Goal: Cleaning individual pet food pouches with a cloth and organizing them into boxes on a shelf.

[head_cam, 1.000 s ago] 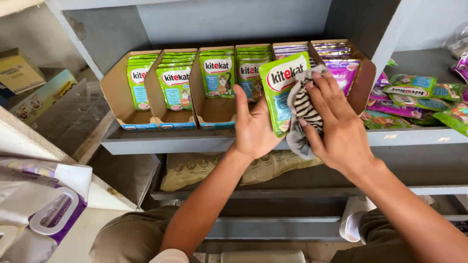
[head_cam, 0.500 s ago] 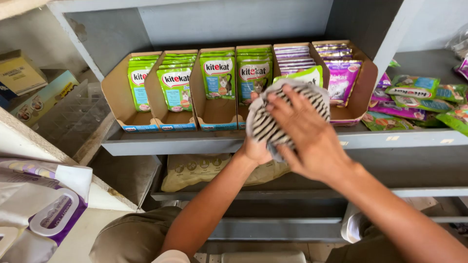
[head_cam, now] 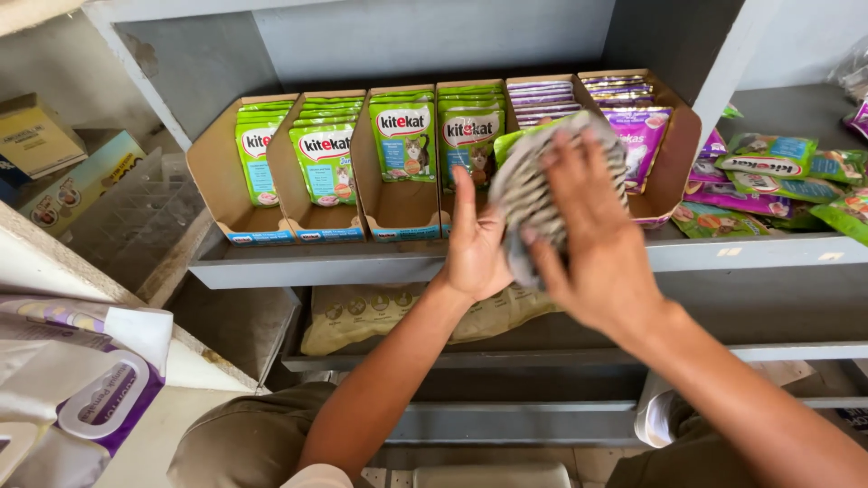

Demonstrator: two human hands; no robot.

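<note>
My left hand holds a green pet-food pouch upright in front of the shelf; only a sliver of it shows at the top left. My right hand presses a black-and-white striped cloth flat over the pouch's front, covering nearly all of it. Both hands are just in front of the cardboard display trays on the grey shelf. The trays hold rows of green pouches and, to the right, purple pouches.
Loose green and purple pouches lie on the shelf at the right. A tan bag lies on the lower shelf. Boxes stand at the left, and wrapped tissue packs sit at the lower left.
My right hand has slid the striped cloth across the pouch, first down and left, then back up to the right. It now covers the pouch's front, which showed a second ago.
</note>
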